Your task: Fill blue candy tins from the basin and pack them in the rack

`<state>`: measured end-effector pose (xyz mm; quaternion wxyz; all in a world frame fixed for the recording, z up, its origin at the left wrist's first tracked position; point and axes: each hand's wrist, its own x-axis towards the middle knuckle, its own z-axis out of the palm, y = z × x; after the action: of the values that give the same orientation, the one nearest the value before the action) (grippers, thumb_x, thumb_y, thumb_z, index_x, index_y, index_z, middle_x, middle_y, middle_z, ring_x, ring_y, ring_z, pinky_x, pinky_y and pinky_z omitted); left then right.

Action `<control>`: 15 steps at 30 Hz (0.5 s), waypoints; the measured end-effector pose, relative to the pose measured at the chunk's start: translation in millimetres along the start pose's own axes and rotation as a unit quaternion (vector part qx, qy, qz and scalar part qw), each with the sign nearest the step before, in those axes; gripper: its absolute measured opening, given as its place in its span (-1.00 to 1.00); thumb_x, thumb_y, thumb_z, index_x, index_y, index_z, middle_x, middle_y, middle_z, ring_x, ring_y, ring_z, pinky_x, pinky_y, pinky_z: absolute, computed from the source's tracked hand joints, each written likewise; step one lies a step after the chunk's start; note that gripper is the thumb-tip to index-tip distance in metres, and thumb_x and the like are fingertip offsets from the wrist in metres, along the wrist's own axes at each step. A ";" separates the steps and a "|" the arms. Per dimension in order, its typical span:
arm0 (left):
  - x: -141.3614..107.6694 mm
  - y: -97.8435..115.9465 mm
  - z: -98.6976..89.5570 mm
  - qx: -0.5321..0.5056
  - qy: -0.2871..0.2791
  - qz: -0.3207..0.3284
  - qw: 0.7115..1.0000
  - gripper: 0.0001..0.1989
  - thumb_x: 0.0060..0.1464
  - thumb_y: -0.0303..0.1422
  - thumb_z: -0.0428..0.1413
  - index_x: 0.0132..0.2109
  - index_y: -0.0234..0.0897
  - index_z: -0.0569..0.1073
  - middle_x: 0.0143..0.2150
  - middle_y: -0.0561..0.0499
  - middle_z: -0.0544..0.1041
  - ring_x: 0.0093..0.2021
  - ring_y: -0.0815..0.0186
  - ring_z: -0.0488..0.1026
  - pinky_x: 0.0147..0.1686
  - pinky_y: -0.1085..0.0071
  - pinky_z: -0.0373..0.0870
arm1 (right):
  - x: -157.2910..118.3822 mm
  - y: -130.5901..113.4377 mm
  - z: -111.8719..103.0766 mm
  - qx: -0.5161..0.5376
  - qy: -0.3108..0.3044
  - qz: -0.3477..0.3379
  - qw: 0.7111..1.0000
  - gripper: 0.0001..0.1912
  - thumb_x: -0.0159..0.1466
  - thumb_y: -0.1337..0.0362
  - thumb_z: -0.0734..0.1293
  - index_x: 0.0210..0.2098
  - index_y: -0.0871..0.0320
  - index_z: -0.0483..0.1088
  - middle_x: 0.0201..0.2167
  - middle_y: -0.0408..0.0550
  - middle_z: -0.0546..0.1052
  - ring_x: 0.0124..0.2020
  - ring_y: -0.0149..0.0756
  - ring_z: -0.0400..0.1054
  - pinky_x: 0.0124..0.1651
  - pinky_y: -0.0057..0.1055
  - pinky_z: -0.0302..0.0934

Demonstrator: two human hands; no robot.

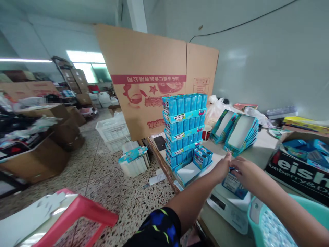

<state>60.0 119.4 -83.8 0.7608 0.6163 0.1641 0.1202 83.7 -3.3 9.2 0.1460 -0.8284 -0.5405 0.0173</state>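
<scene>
The right hand point(243, 167), nearly closed, pinches a blue box's point(233, 184) top over the scale point(239, 219) near the worktop's point(213, 223) left edge, apparently steadying it; left hand point(222, 168) adjoins, grip unclear; the edge-side tray point(189, 171) keeps boxes point(200, 158) upright

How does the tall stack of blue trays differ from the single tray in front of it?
The tall stack rises several layers high, while the front tray is one low layer. Rows of upright blue packs fill the stack's top tray; the front tray has only a small cluster of packs towards one end, with its white floor bare beside them. Both have blue rims and sit on the table.
</scene>
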 end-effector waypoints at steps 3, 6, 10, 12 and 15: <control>-0.7 2.5 0.8 -0.002 0.007 0.001 1.000 -0.28 0.18 0.29 -0.07 -0.25 -0.32 0.54 -0.23 -0.14 0.58 0.02 0.06 0.46 0.13 0.15 0.30 | -0.4 3.0 5.3 0.027 0.031 -0.013 0.999 -0.83 0.23 0.41 0.28 -0.35 0.14 0.53 -0.20 0.16 0.58 -0.15 -0.07 0.51 -0.05 -0.26 0.34; 2.4 1.7 1.1 -0.016 -0.009 -0.009 1.000 -0.27 0.18 0.32 -0.12 -0.31 -0.30 0.51 -0.35 -0.08 0.52 -0.12 0.11 0.47 0.03 0.19 0.35 | -0.4 5.3 11.0 0.042 0.057 -0.012 0.997 -0.84 0.23 0.35 0.27 -0.41 0.11 0.49 -0.27 0.12 0.58 -0.23 -0.07 0.49 -0.13 -0.24 0.33; 8.1 -2.7 0.9 -0.021 -0.038 -0.039 0.998 -0.17 0.16 0.36 -0.23 -0.38 -0.32 0.51 -0.44 -0.06 0.47 -0.27 0.15 0.46 -0.05 0.19 0.37 | -0.1 7.0 14.8 0.040 0.029 -0.010 0.999 -0.79 0.21 0.37 0.22 -0.41 0.08 0.50 -0.27 0.09 0.62 -0.19 -0.04 0.52 -0.11 -0.23 0.33; 9.8 -4.5 0.4 -0.020 -0.053 -0.044 0.997 -0.14 0.17 0.35 -0.27 -0.38 -0.35 0.54 -0.45 -0.09 0.48 -0.29 0.15 0.45 -0.03 0.16 0.37 | 0.0 8.8 16.7 0.038 0.017 -0.014 0.999 -0.76 0.20 0.38 0.22 -0.42 0.06 0.52 -0.26 0.07 0.64 -0.15 -0.03 0.53 -0.05 -0.22 0.33; 9.3 -5.0 -1.1 -0.020 -0.080 -0.044 0.996 -0.12 0.19 0.33 -0.28 -0.32 -0.35 0.59 -0.40 -0.11 0.53 -0.25 0.12 0.46 0.05 0.12 0.34 | -0.1 14.3 22.6 0.029 0.015 -0.034 0.999 -0.71 0.20 0.40 0.19 -0.41 0.04 0.54 -0.26 0.07 0.63 -0.11 -0.02 0.52 0.01 -0.21 0.33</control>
<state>68.0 123.0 -89.9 0.7883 0.6006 0.1273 0.0397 92.2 -3.7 -16.1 0.1788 -0.8051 -0.5653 0.0152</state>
